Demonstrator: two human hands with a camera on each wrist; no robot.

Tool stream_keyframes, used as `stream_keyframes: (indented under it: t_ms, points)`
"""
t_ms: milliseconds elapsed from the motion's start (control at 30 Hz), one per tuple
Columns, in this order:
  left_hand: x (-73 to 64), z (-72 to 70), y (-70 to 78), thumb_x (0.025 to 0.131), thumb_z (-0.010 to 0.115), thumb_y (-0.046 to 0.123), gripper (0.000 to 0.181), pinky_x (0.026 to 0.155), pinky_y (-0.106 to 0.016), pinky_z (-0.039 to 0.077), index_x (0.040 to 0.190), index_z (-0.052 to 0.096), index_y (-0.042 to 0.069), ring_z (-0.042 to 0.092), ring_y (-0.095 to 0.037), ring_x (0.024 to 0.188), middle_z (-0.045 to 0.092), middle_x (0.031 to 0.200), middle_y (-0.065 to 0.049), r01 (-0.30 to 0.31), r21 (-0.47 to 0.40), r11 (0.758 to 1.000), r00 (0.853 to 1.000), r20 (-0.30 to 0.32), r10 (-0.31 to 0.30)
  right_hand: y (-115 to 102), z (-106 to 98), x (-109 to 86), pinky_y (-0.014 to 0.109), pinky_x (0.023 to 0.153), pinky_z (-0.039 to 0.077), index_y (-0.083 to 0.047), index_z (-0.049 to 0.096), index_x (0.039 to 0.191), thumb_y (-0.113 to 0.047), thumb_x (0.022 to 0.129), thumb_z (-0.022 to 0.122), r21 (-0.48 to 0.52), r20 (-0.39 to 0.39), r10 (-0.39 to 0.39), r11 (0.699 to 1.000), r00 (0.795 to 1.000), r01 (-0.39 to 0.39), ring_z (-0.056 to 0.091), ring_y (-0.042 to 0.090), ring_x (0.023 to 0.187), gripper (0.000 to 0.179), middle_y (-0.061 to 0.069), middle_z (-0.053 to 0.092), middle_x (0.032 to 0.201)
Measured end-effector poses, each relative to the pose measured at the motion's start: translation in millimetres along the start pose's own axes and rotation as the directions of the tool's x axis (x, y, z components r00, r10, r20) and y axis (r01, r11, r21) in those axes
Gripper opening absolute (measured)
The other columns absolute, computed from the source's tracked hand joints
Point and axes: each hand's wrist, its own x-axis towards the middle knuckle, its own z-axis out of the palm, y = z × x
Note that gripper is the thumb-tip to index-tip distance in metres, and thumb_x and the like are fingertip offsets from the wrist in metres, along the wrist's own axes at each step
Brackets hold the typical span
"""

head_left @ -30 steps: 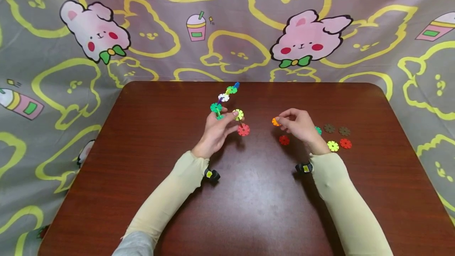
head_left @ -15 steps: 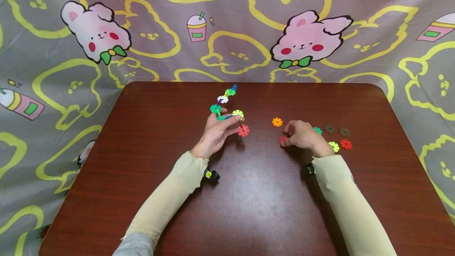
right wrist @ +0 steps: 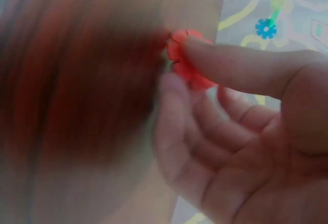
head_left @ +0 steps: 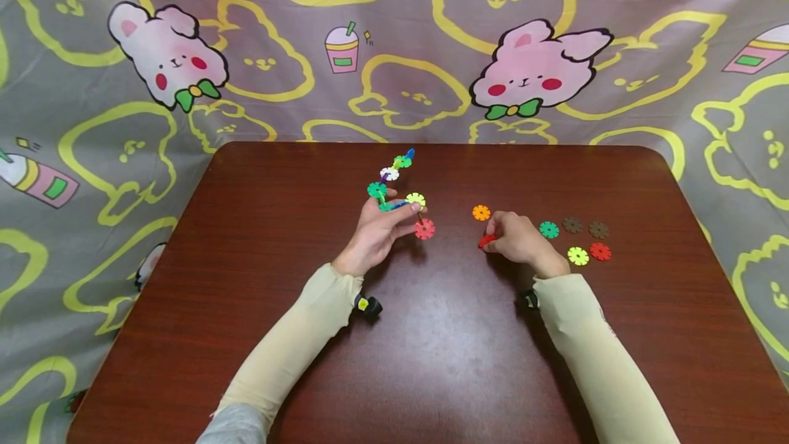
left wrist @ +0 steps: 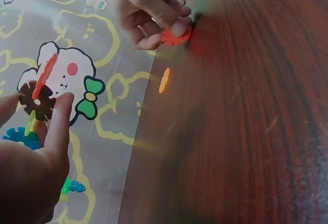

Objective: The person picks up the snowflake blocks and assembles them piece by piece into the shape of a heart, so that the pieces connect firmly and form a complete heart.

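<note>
My left hand [head_left: 376,230] grips a chain of notched plastic snowflake discs [head_left: 377,190] above the table. The chain runs from blue and green at its far end, through white and teal, to a yellow-green disc under the thumb and a red one hanging nearest me. In the left wrist view a brown disc [left wrist: 37,100] of the chain shows between the fingers. My right hand [head_left: 520,238] pinches a loose red snowflake disc [right wrist: 187,55] between thumb and index finger, close over the table. An orange disc [head_left: 481,212] lies just beyond those fingertips.
Right of my right hand, a teal disc [head_left: 549,229], a yellow-green disc [head_left: 578,255], another red disc [head_left: 600,251] and two brown discs [head_left: 572,225] lie flat on the wooden table [head_left: 431,362]. A patterned curtain [head_left: 407,33] stands behind the table's far edge.
The right hand has let go of the orange disc, moved nearer to me and picked at the red disc, which is now tilted in its pinch. The left hand has hardly moved.
</note>
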Motion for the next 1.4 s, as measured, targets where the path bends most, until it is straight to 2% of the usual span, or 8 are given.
stream_keyframes:
  t_ms: [167,333,600,733,933,1167,1233,1400]
  points:
    - [0.9,-0.2,-2.3,0.087,0.062,-0.008,0.043,0.069,-0.036,0.060,0.110,0.031,0.012,0.073,-0.018,0.084,0.071,0.088,-0.006,0.006,0.008,1.000,1.000,-0.004,-0.006,-11.2,8.7,-1.2,0.029,0.067,0.043,-0.008,0.058,0.086,-0.009,0.083,0.074,0.126,-0.077,-0.144,0.980,0.987,0.153,0.058,0.018,0.072,0.017,0.005,0.066,0.081]
    - [0.6,0.0,-3.1,0.088,0.062,-0.007,0.042,0.068,-0.036,0.060,0.109,0.031,0.012,0.073,-0.018,0.084,0.071,0.088,-0.006,0.004,0.024,1.000,1.000,-0.007,-0.004,-28.1,12.7,-4.0,0.031,0.065,0.049,-0.011,0.056,0.090,-0.008,0.086,0.071,0.268,-0.157,-0.239,0.923,0.958,0.275,0.060,0.021,0.073,0.016,0.005,0.065,0.085]
    - [-0.5,1.4,-2.4,0.087,0.063,-0.006,0.043,0.070,-0.037,0.060,0.111,0.031,0.010,0.072,-0.019,0.085,0.070,0.090,-0.007,0.002,0.026,1.000,1.000,0.004,-0.002,-45.2,13.6,-7.9,0.037,0.075,0.050,-0.012,0.057,0.095,-0.003,0.086,0.070,0.371,-0.202,-0.278,0.866,0.939,0.336,0.060,0.020,0.081,0.018,0.006,0.066,0.090]
    - [0.1,2.3,-3.2,0.089,0.063,0.000,0.040,0.072,-0.040,0.060,0.113,0.032,0.010,0.070,-0.023,0.090,0.069,0.089,-0.006,0.008,0.049,0.999,1.000,-0.017,-0.007,-48.5,14.9,-7.7,0.039,0.075,0.050,-0.012,0.057,0.095,-0.003,0.087,0.069,0.370,-0.211,-0.283,0.863,0.936,0.345,0.061,0.020,0.083,0.017,0.006,0.067,0.090]
    - [0.0,2.9,-4.4,0.094,0.061,0.014,0.044,0.075,-0.040,0.060,0.122,0.031,0.000,0.066,-0.029,0.097,0.064,0.097,-0.002,0.024,0.060,0.998,0.999,-0.047,-0.021,-51.6,17.9,-7.2,0.041,0.075,0.052,-0.013,0.057,0.095,-0.004,0.087,0.069,0.350,-0.212,-0.294,0.868,0.932,0.353,0.061,0.019,0.084,0.017,0.004,0.067,0.091]
    - [0.8,2.5,-6.0,0.093,0.063,0.017,0.031,0.072,-0.037,0.060,0.116,0.044,0.008,0.066,-0.024,0.093,0.062,0.102,-0.001,0.024,0.033,0.999,0.998,-0.065,-0.022,-52.5,20.0,-5.7,0.039,0.072,0.053,-0.012,0.060,0.093,-0.003,0.086,0.070,0.307,-0.240,-0.347,0.859,0.907,0.410,0.062,0.017,0.083,0.015,0.004,0.067,0.089]
    - [1.8,2.3,-6.3,0.092,0.065,0.016,0.036,0.071,-0.036,0.060,0.120,0.044,0.006,0.063,-0.024,0.094,0.062,0.102,-0.001,0.023,0.031,0.999,0.997,-0.069,-0.021,-53.3,20.0,-5.6,0.039,0.072,0.053,-0.010,0.060,0.093,-0.002,0.086,0.070,0.302,-0.242,-0.358,0.856,0.902,0.420,0.062,0.018,0.082,0.015,0.006,0.067,0.089]
    - [1.9,3.1,-5.4,0.089,0.067,0.012,0.033,0.072,-0.037,0.060,0.112,0.044,0.009,0.064,-0.018,0.090,0.065,0.094,0.002,0.025,0.018,1.000,0.996,-0.084,-0.023,-55.6,21.5,-5.4,0.034,0.068,0.053,-0.009,0.061,0.093,-0.003,0.086,0.070,0.300,-0.251,-0.377,0.846,0.892,0.441,0.061,0.018,0.079,0.013,0.010,0.067,0.089]
